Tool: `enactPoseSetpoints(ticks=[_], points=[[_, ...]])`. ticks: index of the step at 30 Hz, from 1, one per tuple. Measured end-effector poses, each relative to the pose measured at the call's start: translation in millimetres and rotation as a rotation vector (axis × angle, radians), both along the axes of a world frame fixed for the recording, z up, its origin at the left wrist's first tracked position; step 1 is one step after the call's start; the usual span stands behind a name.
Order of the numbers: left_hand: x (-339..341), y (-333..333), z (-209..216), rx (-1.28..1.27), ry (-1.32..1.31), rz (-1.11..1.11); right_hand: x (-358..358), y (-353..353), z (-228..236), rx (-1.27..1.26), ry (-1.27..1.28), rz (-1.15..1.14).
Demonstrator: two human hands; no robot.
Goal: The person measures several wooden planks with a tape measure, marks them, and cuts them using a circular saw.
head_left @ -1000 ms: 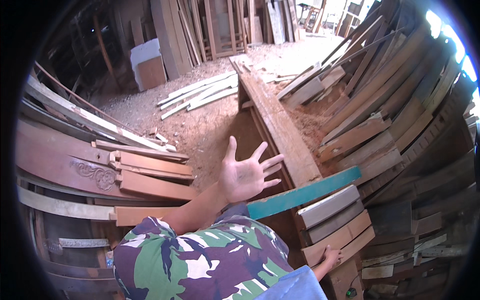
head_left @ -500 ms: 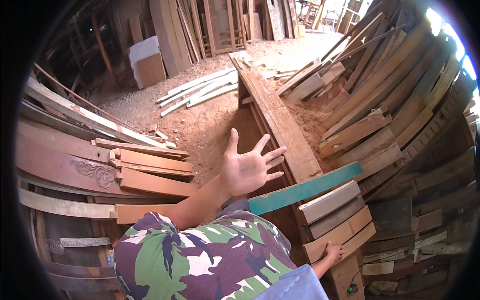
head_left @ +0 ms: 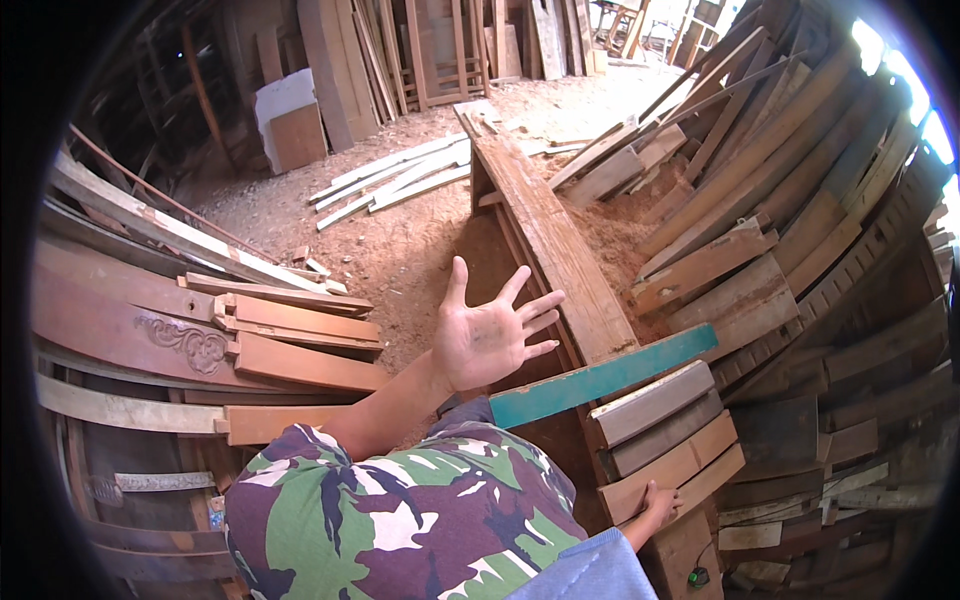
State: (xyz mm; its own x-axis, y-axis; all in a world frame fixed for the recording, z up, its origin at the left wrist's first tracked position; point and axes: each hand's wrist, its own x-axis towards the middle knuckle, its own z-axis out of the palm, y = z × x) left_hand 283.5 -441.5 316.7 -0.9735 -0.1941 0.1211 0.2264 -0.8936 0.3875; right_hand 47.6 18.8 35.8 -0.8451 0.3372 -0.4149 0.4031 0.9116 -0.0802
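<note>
My left hand is held up in mid-air over the gap beside the bench, palm showing and fingers spread, with nothing in it. Just to its right lies a teal-painted board, set crosswise on the long wooden bench. My right hand rests with its fingers on a row of short planks at the near end of the bench. It touches a brown plank and the plank next to it. On the far side of these lie a grey-white plank and a darker grey one.
Brown boards, one carved, are stacked at left. Pale strips lie on the dusty floor ahead. Timber is piled along the right. Frames and panels lean at the back. A small black-and-green object sits near the bench's near end.
The whole view has shifted slightly, so things sit a little further left. My left hand stays raised and spread, and my right hand remains on the planks.
</note>
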Motion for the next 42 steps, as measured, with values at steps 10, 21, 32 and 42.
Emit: enactPoseSetpoints(ticks=[10, 21, 32, 42], points=[[0.0, 6.2, -1.0, -0.025, -0.045, 0.008, -8.9, 15.8, -21.4, 0.009, 0.033, 0.036], [6.5, 7.0, -0.5, -0.058, -0.044, 0.05, 1.3, 4.8, -1.4, 0.016, 0.048, 0.061], [12.4, 2.1, -5.4, -0.031, -0.039, 0.07, -6.8, 11.7, -18.1, 0.034, 0.034, 0.065], [9.3, 2.6, -2.9, -0.048, -0.018, 0.037, -4.6, 9.4, -17.7, 0.036, 0.053, 0.032]])
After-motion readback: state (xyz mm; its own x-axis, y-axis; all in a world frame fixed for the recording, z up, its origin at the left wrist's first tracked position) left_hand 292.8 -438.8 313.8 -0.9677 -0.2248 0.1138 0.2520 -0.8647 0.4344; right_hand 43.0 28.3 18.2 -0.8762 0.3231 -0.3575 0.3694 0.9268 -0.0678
